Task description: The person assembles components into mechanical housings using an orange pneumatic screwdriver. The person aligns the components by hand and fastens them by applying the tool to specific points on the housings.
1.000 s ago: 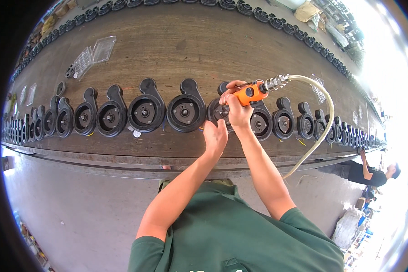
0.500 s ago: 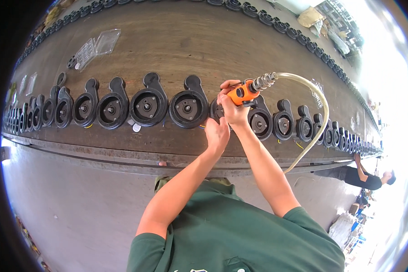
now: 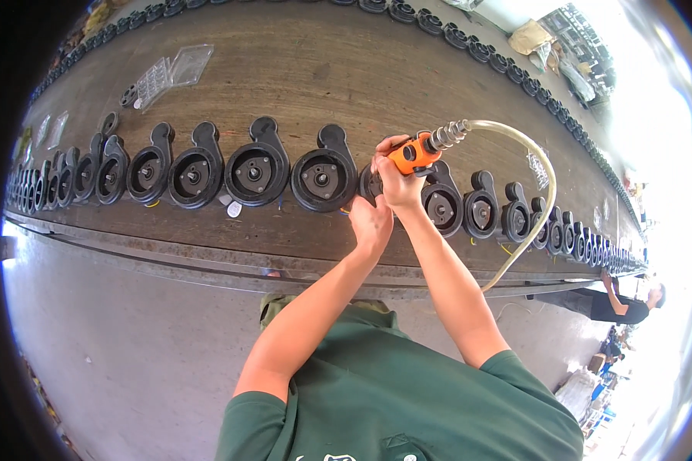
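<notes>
My right hand (image 3: 400,183) is wrapped round an orange air-powered driver (image 3: 415,156), with a coiled metal spring and a clear hose (image 3: 532,137) at its back end. The driver's working tip is hidden behind my hand. Under it stands a black round housing (image 3: 369,183), mostly covered by both hands. My left hand (image 3: 372,224) is closed at this housing's lower rim, fingertips beside the right hand; their exact hold is partly hidden. Just left is another black housing (image 3: 321,180) with a metal shaft in its middle, and to the right a similar housing (image 3: 441,207).
A long row of like housings (image 3: 257,174) runs both ways along the brown table (image 3: 300,77). Clear plastic trays (image 3: 191,64) lie at the far left. Another row (image 3: 455,35) lines the far edge. At far right, a person (image 3: 619,307) stands by the table.
The view has shifted slightly, so the housings to the left sit a little higher and further right. Both hands stay at the same housing, the driver still in my right hand.
</notes>
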